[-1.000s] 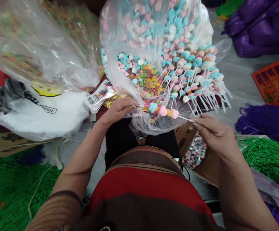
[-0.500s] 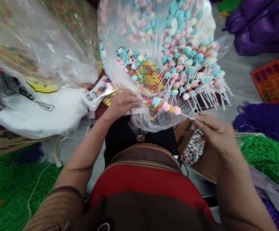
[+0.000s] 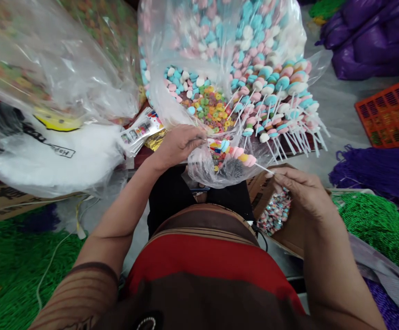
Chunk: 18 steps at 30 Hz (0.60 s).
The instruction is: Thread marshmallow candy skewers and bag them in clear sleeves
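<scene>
A skewer of marshmallows and gummy rings [image 3: 244, 156], pink, yellow and blue, spans the gap between my hands, tilted down to the right. My right hand [image 3: 299, 188] pinches the bare end of its white stick. With thumb and fingers closed, my left hand [image 3: 182, 144] grips a printed wrapper [image 3: 214, 145] at the skewer's far end. The blue marshmallow lies against the wrapper; whether the tip is inside it I cannot tell. Beneath them is a crumpled clear plastic bag [image 3: 202, 172] with gummy rings [image 3: 216, 107] and loose marshmallows [image 3: 185, 82] behind.
Finished marshmallow skewers [image 3: 282, 101] are heaped at the table's right. Printed wrappers [image 3: 139, 133] lie stacked left of my left hand, beside a white plastic bag [image 3: 55, 156]. A cardboard box [image 3: 294, 231] holding wrapped sweets stands below my right hand. An orange crate [image 3: 388, 112] sits far right.
My right hand has shifted slightly left with the skewer, towards my left hand. Coloured print of the wrapper now shows more plainly around the skewer's far end.
</scene>
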### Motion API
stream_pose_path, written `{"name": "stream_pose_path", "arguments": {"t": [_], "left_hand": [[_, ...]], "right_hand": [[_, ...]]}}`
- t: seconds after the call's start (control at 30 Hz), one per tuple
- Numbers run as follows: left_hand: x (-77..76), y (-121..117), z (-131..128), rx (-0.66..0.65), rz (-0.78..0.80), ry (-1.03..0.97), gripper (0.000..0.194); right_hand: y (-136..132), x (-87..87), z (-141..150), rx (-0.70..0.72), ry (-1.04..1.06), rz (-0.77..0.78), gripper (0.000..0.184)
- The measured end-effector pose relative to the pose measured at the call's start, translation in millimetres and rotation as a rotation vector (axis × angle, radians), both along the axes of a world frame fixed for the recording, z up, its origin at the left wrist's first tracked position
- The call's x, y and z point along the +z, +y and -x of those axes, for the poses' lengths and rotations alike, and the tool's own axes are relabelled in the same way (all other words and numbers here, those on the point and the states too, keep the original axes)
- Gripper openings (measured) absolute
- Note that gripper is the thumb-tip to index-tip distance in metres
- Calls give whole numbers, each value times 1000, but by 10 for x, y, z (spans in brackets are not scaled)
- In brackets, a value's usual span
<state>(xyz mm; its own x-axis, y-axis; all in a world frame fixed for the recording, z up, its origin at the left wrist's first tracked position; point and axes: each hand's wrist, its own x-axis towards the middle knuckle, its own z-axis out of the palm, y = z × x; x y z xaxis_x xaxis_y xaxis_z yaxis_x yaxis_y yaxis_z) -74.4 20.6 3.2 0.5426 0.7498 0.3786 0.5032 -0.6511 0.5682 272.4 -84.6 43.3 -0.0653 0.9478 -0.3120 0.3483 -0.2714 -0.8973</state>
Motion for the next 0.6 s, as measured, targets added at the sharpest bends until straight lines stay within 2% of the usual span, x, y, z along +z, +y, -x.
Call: {"name": "stream_pose_path", "arguments": {"t": [0.17,0.33,0.43,0.6], "left_hand": [[-73,-10,-86,-14,-50,67,35],[-166,11,-141,14,-78,62,23],[-100,73,-167,11,-139,54,20],[96,161,-199,-85,-175,75,18]], "right_hand": [[-23,-96,30,-85,6,-101,37],[-32,-230,26,32,-56,-135,42],[-10,-264,43,89,-91,-163,41],[66,-266,229,121,-98,-236,37]]}}
